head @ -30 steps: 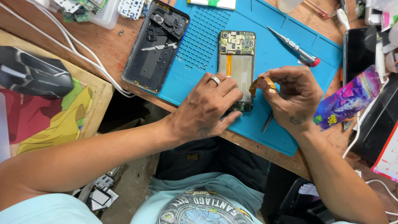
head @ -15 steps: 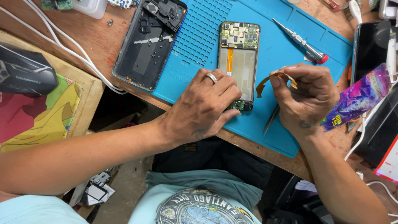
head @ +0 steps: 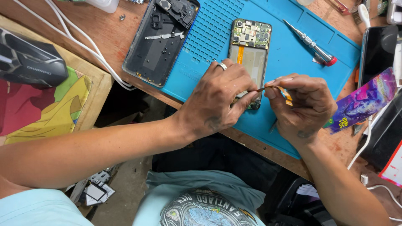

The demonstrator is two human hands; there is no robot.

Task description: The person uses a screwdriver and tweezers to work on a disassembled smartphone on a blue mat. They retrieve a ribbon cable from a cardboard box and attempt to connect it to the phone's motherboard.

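Flex ribbon cable, orange-brown: head view, spans between both hands above the near end of the opened phone on the blue mat. Left hand rests on the phone's near end, fingertips pinching one cable end. Right hand pinches the other end, a thin tool tucked beneath its fingers. Back cover lies left; screwdriver lies beyond.

Phone repair workshop, blue silicone work mat, opened phones, screwdriver
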